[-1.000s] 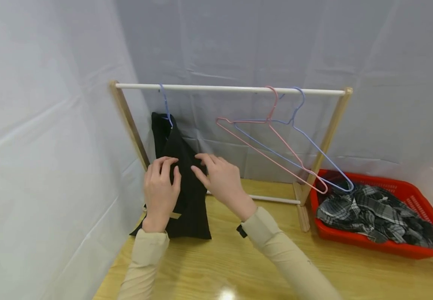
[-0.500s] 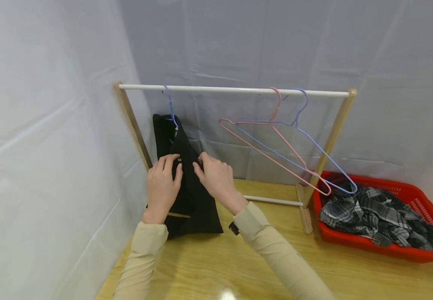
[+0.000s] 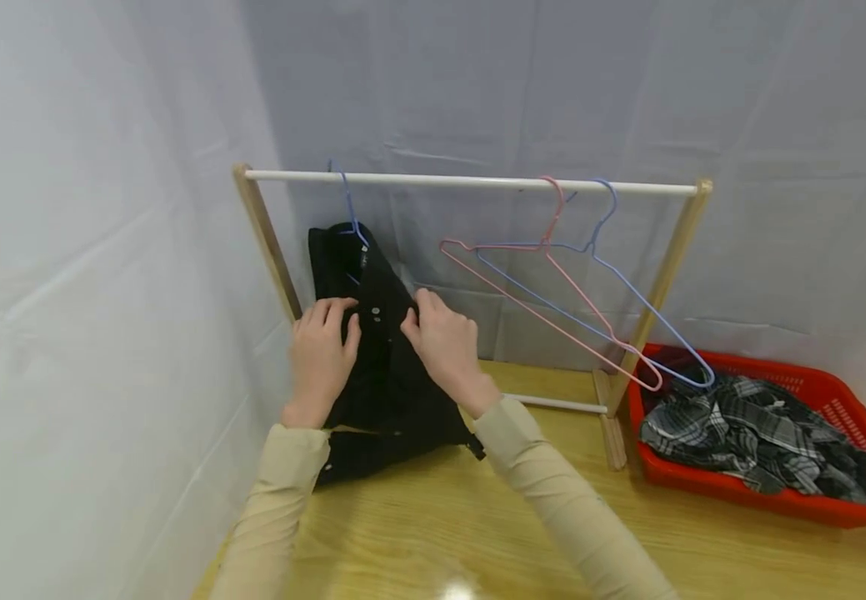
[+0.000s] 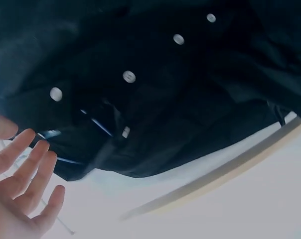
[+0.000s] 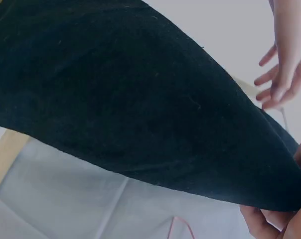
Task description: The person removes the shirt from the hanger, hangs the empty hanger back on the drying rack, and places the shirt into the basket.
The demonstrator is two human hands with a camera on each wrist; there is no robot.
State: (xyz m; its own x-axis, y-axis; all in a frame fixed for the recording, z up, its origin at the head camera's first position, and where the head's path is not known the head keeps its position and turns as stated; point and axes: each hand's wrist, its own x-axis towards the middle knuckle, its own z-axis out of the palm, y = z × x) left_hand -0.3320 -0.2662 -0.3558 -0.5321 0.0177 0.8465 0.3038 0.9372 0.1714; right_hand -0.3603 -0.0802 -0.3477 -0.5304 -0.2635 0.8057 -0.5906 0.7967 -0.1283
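Observation:
A black button-up shirt (image 3: 383, 392) hangs from a blue hanger (image 3: 350, 204) at the left end of the rack. Its pale buttons (image 4: 129, 76) run along the front in the left wrist view. My right hand (image 3: 443, 346) pinches the shirt's right edge, with the thumb on one side and fingers on the other in the right wrist view. Beside the shirt's left part is my left hand (image 3: 320, 358). Its fingers are loosely bent and hold nothing, apart from the cloth in the left wrist view.
A pink hanger (image 3: 548, 221) and another blue hanger (image 3: 603, 221) hang on the white rail (image 3: 448, 179) to the right. A red basket (image 3: 748, 500) with crumpled plaid cloth (image 3: 763, 425) stands at the right on the wooden table (image 3: 417, 533). A pale wall (image 3: 102, 250) closes the left side.
My right hand has taken hold of the shirt's right edge and swung it out to the right, baring buttons and the inside. The hanger hook has shifted slightly right. My left hand stays near.

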